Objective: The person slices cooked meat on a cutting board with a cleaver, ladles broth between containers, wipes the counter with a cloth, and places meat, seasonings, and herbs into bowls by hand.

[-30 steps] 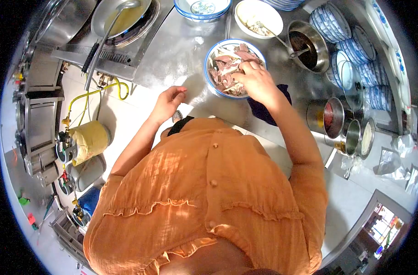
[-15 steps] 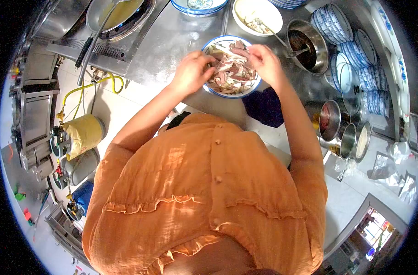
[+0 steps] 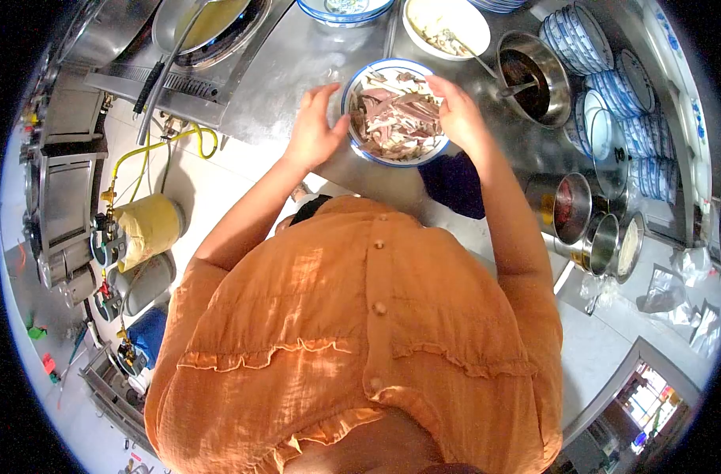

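Observation:
A white bowl with a blue rim point(image 3: 395, 163) stands on the steel counter in front of me. It is filled with sliced brownish-pink meat point(image 3: 414, 110) mixed with pale strips. To its left, my left hand point(image 3: 316, 133) is held just off the rim, empty, with thumb and fingers apart. At the opposite side, my right hand point(image 3: 460, 115) is by the right rim with its fingers stretched out; whether it touches the bowl I cannot tell. A dark cloth point(image 3: 454, 183) lies at the counter's front edge, below my right hand.
Behind the bowl is a white bowl with a spoon point(image 3: 447, 28); right of it, a steel pot of dark sauce point(image 3: 526, 79). Stacked blue-and-white bowls point(image 3: 623, 88) and steel containers point(image 3: 572, 207) line the right. A wok point(image 3: 196, 22) sits on the stove at left.
My left hand has left the meat and moved outward to the left, its fingers spreading. My right hand has drawn back slightly to the right rim. The meat on top lies differently.

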Tool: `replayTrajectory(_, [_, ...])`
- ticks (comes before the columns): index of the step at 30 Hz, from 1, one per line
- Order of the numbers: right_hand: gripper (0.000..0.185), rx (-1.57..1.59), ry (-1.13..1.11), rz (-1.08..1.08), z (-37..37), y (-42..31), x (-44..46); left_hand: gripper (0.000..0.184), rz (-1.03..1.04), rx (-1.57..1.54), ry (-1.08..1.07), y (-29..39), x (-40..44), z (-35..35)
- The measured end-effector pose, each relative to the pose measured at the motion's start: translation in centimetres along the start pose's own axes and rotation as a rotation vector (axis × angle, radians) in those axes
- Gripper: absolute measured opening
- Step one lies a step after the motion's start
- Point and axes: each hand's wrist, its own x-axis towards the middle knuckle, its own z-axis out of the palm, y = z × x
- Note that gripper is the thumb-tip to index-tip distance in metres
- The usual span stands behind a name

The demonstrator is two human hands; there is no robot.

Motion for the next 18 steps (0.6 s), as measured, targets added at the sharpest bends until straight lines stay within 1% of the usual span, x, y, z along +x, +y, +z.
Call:
replayTrajectory(1, [0.043,-0.032,-0.125,0.177,-0.3,-1.1,-0.5,0.061,-0.164,-0.188,-0.053,-1.2,-0.2,0.5])
replayTrajectory(2, [0.042,0.032,-0.113,0.166,-0.3,-1.4,-1.1,0.062,-0.327,-0.375,-0.109,-2.3,-0.4,0.9])
replayTrajectory(3, [0.041,0.095,-0.100,0.155,-0.4,-1.7,-1.6,0.069,-0.545,-0.575,-0.209,-1.2,-0.2,0.4])
replayTrajectory(4, [0.041,0.157,-0.086,0.144,-0.4,-1.9,-2.1,0.065,-0.653,-0.734,-0.291,-0.7,0.0,0.0])
replayTrajectory(5, [0.039,0.267,0.040,0.114,-0.4,-2.0,-2.9,0.061,-0.762,-0.893,-0.376,-0.4,0.2,-0.3])
replayTrajectory(6, [0.039,0.268,0.129,0.131,-0.6,-2.0,-3.7,0.057,-0.870,-1.052,-0.463,-0.2,0.3,-0.3])
replayTrajectory(7, [0.040,0.267,0.218,0.150,-1.0,-1.8,-4.6,0.049,-0.866,-1.135,-0.508,-0.6,0.5,0.1])
replayTrajectory(8, [0.040,0.265,0.308,0.169,-1.3,-1.4,-5.7,0.045,-0.891,-1.164,-0.543,-1.1,0.6,0.6])
replayTrajectory(9, [0.036,0.182,0.391,0.208,-1.0,0.3,-7.5,0.042,-0.915,-1.190,-0.580,-1.6,0.9,1.1])
replayTrajectory(10, [0.037,0.029,0.402,0.227,-0.8,1.4,-9.2,0.039,-0.935,-1.215,-0.618,-1.8,1.3,1.5])
replayTrajectory(11, [0.039,-0.126,0.413,0.247,-0.8,2.2,-10.9,0.035,-0.914,-1.193,-0.598,-1.6,1.6,1.8])
replayTrajectory(12, [0.042,-0.282,0.426,0.263,-0.7,2.8,-12.3,0.041,-0.893,-1.189,-0.606,-1.3,1.6,1.7])
replayTrajectory(14, [0.050,-0.350,0.386,0.335,-0.1,3.2,-15.0,0.054,-0.846,-1.184,-0.615,-0.7,1.9,1.5])
replayTrajectory(15, [0.054,-0.378,0.366,0.371,0.2,3.7,-16.2,0.055,-0.800,-1.195,-0.781,-3.5,2.3,2.4])
replayTrajectory(16, [0.057,-0.383,0.320,0.382,0.6,4.7,-17.2,0.055,-0.805,-1.169,-0.643,-3.8,1.8,2.6])
replayTrajectory(17, [0.060,-0.384,0.270,0.396,1.1,6.0,-18.3,0.049,-0.826,-1.176,-0.542,-1.5,1.6,1.8])
replayTrajectory(18, [0.063,-0.388,0.211,0.408,1.5,5.3,-18.4,0.043,-0.850,-1.188,-0.436,0.0,1.3,0.2])
